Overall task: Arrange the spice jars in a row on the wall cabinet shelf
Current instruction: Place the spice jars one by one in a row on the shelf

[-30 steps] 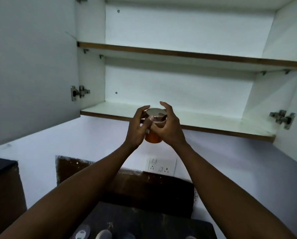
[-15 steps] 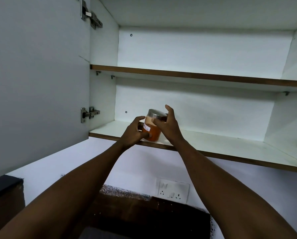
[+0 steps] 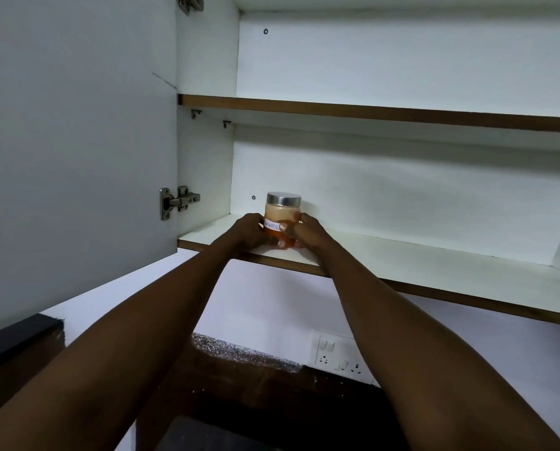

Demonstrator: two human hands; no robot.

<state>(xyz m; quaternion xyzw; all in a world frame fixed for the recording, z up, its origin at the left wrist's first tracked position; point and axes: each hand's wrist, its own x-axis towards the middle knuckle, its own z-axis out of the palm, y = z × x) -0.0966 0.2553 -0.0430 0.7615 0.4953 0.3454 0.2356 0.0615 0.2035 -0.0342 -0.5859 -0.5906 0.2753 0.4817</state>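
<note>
A glass spice jar (image 3: 282, 213) with orange powder, a white label and a silver lid stands upright near the left end of the lower cabinet shelf (image 3: 434, 265). My left hand (image 3: 247, 231) holds its left side, and my right hand (image 3: 306, 232) grips its right side with the thumb across the front. Both hands hide the jar's lower part. No other jar is in view.
The open cabinet door (image 3: 76, 141) with its hinge (image 3: 178, 200) stands at the left. An upper shelf (image 3: 369, 110) runs above the jar. The lower shelf stretches away to the right. A wall socket (image 3: 337, 356) sits below, above the dark counter backsplash (image 3: 246, 349).
Both hands carried the jar up from below the shelf edge and leftward onto the lower shelf, where it now stands upright. The view tilted upward.
</note>
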